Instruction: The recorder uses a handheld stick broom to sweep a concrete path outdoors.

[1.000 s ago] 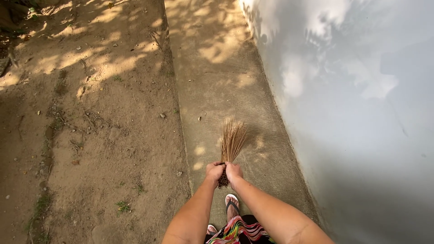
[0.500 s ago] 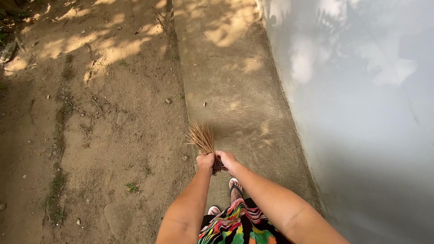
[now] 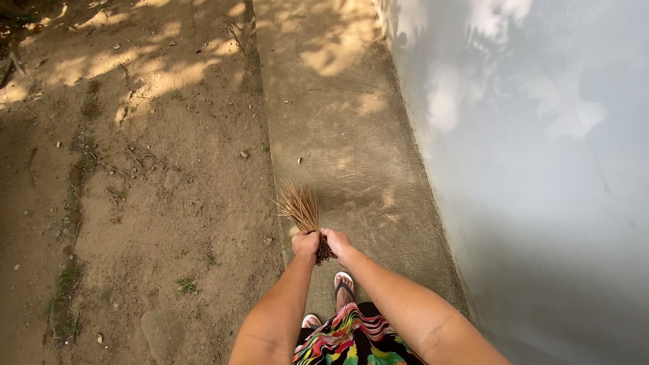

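Note:
A short broom of bundled brown sticks [image 3: 302,207] points forward and to the left, its bristle tips over the left edge of a concrete path [image 3: 338,135]. My left hand [image 3: 305,243] and my right hand [image 3: 336,242] both grip its dark bound end, side by side in front of my body. Below the hands I see a colourful patterned skirt [image 3: 351,338] and a foot in a white flip-flop [image 3: 343,284].
A pale grey wall [image 3: 541,169] runs along the right side of the path. Bare brown dirt [image 3: 149,203] with pebbles, twigs and small grass tufts lies to the left. Dappled sun falls on the far ground.
The broom swung from pointing straight ahead on the concrete to pointing left toward the path's edge. In the last half second it has barely shifted.

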